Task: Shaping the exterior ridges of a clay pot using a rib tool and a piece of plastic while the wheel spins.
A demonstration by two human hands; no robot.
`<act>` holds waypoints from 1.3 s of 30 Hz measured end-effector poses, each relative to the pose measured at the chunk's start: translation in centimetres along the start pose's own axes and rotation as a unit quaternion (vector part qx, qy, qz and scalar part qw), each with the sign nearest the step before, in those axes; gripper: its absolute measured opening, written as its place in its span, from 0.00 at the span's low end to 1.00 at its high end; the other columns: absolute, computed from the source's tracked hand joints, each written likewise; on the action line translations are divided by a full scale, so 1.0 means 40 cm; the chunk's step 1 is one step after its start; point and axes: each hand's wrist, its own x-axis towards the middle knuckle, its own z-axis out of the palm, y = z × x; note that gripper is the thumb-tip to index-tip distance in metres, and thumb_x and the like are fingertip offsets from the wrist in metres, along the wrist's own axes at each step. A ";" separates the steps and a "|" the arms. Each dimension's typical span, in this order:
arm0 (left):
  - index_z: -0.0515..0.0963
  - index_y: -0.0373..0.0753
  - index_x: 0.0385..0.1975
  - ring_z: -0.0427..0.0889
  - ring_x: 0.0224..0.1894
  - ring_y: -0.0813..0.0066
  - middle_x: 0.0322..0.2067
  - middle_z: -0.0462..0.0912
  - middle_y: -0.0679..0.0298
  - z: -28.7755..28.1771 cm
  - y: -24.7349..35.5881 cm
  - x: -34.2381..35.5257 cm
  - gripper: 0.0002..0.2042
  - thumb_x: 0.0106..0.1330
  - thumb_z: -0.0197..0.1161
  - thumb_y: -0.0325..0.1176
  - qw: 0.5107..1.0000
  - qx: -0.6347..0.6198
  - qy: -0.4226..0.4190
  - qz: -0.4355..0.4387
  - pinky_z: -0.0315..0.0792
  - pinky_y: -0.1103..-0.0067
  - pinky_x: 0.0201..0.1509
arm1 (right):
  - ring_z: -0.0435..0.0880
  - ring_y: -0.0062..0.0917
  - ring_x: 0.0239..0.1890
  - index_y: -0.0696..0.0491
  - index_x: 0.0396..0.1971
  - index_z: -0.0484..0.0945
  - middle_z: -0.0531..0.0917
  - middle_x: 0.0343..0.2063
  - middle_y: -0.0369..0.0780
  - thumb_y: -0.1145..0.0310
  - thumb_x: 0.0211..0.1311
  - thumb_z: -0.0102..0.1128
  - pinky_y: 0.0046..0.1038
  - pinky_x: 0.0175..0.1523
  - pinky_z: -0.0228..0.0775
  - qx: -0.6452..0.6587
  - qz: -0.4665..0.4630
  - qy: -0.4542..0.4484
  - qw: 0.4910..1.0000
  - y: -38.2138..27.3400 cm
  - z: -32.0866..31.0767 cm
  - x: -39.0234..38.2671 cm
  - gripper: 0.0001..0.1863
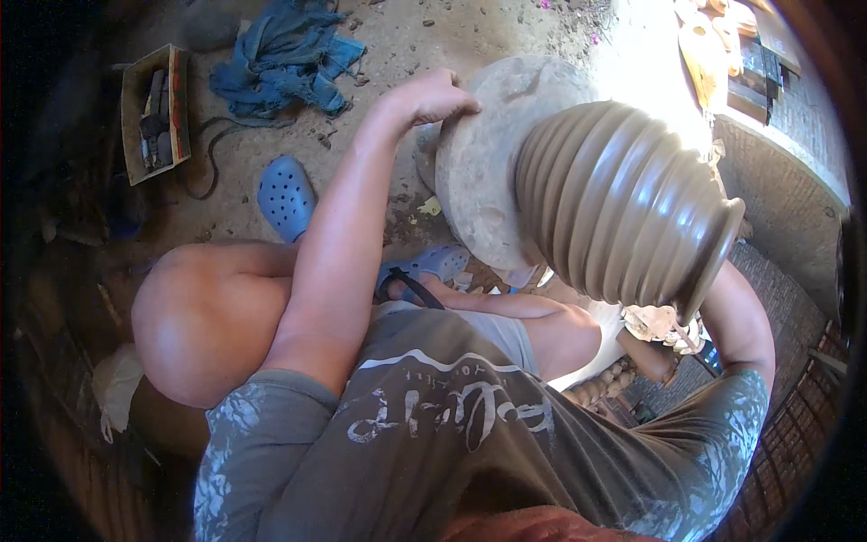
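Observation:
A large ribbed pot (pixel 614 203) of smooth, wet-looking brown clay leans to the right, its base against a round grey disc (pixel 483 163). Its flared rim (pixel 713 262) points to the lower right. My left hand (pixel 441 98) is at the disc's upper left edge, with fingers curled and thumb touching it. From the right, my right forearm (pixel 741 312) passes behind the pot near its rim. The pot hides my right hand, so I cannot see whether it is inside the pot or against its far side.
Blue crumpled cloth (pixel 287 59) and a cardboard box (pixel 135 135) of dark pieces lie at upper left on the dirt floor. A blue clog (pixel 287 197) is nearby; another blue clog (pixel 438 262) is on my foot. Orange-brown clay pieces (pixel 703 54) sit at upper right beside a low wall (pixel 777 181).

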 end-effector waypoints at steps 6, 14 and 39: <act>0.74 0.26 0.61 0.82 0.59 0.56 0.54 0.84 0.44 0.052 0.021 0.024 0.41 0.61 0.69 0.59 0.986 -0.001 0.166 0.012 0.74 0.67 0.63 | 0.85 0.27 0.47 0.60 0.53 0.82 0.87 0.47 0.44 0.66 0.66 0.63 0.31 0.52 0.78 0.003 0.007 -0.001 1.000 -0.009 -0.004 -0.019 0.19; 0.72 0.37 0.66 0.83 0.58 0.55 0.55 0.83 0.46 0.089 0.036 0.017 0.34 0.63 0.73 0.46 0.980 0.053 0.183 0.062 0.75 0.67 0.62 | 0.85 0.27 0.47 0.59 0.53 0.82 0.87 0.46 0.44 0.66 0.66 0.63 0.31 0.52 0.78 0.008 0.017 0.004 1.000 -0.004 0.003 -0.025 0.19; 0.60 0.36 0.74 0.78 0.64 0.55 0.63 0.77 0.44 0.072 0.018 -0.003 0.45 0.59 0.77 0.42 0.991 -0.065 0.110 0.027 0.72 0.67 0.67 | 0.85 0.27 0.45 0.59 0.53 0.83 0.87 0.45 0.43 0.66 0.66 0.63 0.31 0.51 0.79 0.041 0.014 0.029 0.999 0.038 0.014 -0.074 0.19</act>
